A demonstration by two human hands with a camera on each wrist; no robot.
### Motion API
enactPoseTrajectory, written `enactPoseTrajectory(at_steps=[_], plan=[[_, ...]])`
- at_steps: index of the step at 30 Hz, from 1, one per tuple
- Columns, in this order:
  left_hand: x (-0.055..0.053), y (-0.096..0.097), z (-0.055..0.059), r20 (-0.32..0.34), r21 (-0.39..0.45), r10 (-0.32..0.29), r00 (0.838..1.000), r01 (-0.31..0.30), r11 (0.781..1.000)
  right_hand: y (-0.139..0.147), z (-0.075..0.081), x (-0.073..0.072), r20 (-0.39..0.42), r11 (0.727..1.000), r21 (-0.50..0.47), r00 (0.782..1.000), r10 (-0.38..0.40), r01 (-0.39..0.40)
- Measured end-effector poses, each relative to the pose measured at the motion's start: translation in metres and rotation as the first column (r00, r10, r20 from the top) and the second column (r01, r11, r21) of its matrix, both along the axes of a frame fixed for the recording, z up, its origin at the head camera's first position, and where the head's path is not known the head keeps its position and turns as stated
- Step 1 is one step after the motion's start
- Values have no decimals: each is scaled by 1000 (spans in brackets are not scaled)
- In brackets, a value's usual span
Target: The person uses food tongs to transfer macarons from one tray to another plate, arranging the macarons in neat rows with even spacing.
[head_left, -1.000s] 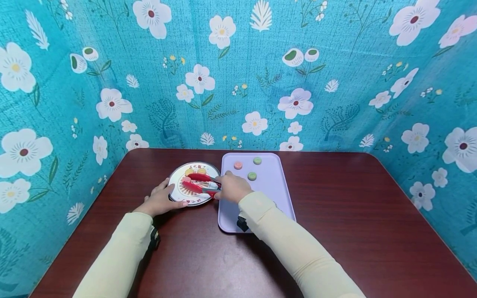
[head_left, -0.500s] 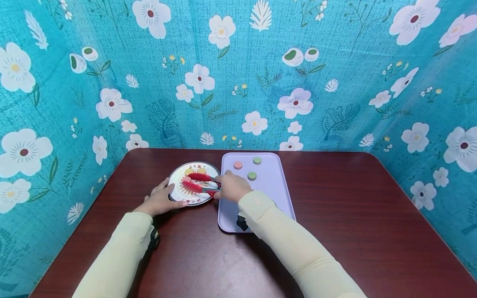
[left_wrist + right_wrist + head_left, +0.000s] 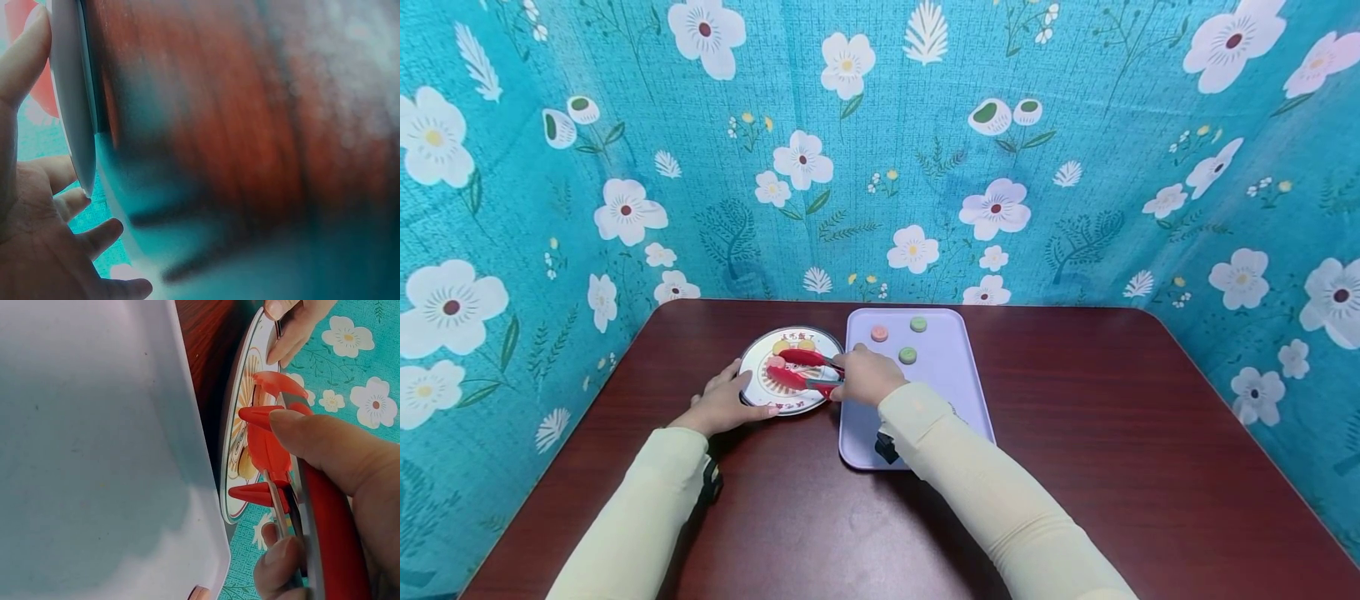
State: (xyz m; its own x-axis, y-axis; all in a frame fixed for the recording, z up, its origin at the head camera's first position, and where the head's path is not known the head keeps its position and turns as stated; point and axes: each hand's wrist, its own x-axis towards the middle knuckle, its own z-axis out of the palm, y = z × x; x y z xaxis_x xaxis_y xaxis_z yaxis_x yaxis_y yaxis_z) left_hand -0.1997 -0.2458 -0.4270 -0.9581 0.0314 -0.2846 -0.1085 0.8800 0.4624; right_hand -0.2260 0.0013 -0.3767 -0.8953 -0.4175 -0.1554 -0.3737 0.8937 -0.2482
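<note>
In the head view my left hand [image 3: 721,400] grips the rim of a white round plate [image 3: 751,385] with printed red characters, thumb along the near side and fingers at the left. The left wrist view shows the plate's edge [image 3: 70,94] between thumb and fingers. My right hand [image 3: 870,377] holds red-tipped metal tongs [image 3: 328,519], their red heads over the plate. A pink disc-shaped piece [image 3: 776,362] lies at the tips of the heads. Two yellow disc-shaped pieces [image 3: 806,344] sit behind it on the plate.
Right of the plate stands a lilac tray [image 3: 955,375], partly under my right forearm. On it lie a pink disc [image 3: 879,332] and two green discs [image 3: 907,355]. Both rest on a dark red-brown table [image 3: 1075,400], with a teal floral cloth [image 3: 880,167] behind.
</note>
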Motion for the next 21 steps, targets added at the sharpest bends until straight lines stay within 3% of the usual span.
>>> enactPoseTrajectory(at_steps=[21], plan=[[0,-1,-2,-10,-4,-7,1000,7,1000,3,1,3,-8,1000,-13,1000,1,-1]])
